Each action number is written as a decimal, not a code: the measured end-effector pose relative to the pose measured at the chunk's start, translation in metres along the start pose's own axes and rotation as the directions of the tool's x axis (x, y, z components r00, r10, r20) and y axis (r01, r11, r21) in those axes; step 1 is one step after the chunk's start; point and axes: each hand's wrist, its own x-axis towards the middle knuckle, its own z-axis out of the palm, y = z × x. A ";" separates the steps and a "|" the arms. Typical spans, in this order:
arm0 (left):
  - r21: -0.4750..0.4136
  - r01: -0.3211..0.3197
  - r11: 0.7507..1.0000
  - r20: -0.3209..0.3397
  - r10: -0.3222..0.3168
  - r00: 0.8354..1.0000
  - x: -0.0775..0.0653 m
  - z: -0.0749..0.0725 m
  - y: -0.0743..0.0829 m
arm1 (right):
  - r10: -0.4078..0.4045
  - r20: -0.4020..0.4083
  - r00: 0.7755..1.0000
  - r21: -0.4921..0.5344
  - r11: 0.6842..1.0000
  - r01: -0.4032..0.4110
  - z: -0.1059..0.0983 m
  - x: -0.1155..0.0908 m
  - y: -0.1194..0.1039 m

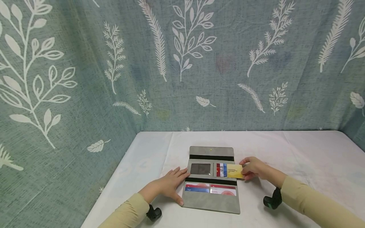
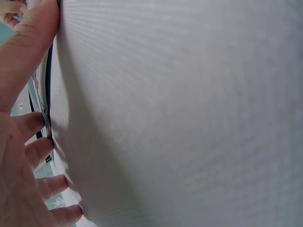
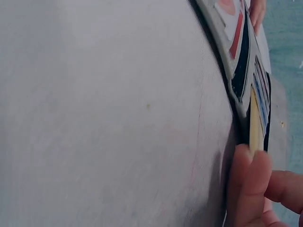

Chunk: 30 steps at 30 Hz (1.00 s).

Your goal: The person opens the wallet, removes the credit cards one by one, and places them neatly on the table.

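A grey wallet (image 1: pixel 211 202) lies unfolded on the white table, with cards in its slots and a dark clear window (image 1: pixel 201 169) at its middle left. My right hand (image 1: pixel 253 169) pinches the outer end of a yellow card (image 1: pixel 234 171), which sticks out from the right side of the middle section. In the right wrist view, thumb and fingertips (image 3: pixel 258 175) meet at the edge of that yellow card (image 3: pixel 255 120). My left hand (image 1: pixel 172 183) rests spread at the wallet's left edge, fingertips on the edge and thumb near the lower corner.
Red, white and blue cards (image 1: pixel 221 170) sit beside the yellow one. More cards (image 1: pixel 196 187) fill the lower pockets. A black wrist device (image 1: pixel 154 213) is on the left wrist and another (image 1: pixel 273 199) on the right. A patterned green curtain (image 1: pixel 185 95) hangs behind the table (image 1: pixel 299 152).
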 end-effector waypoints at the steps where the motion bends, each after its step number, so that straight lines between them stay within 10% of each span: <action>1: -0.001 0.001 1.000 -0.001 -0.001 1.000 0.000 0.000 0.000 | -0.001 0.001 1.000 0.003 1.000 0.001 -0.001 -0.001 0.001; 30: 0.011 -0.001 1.000 -0.017 0.001 1.000 0.000 -0.001 0.002 | -0.019 -0.030 0.999 -0.038 0.999 0.017 -0.041 -0.012 0.019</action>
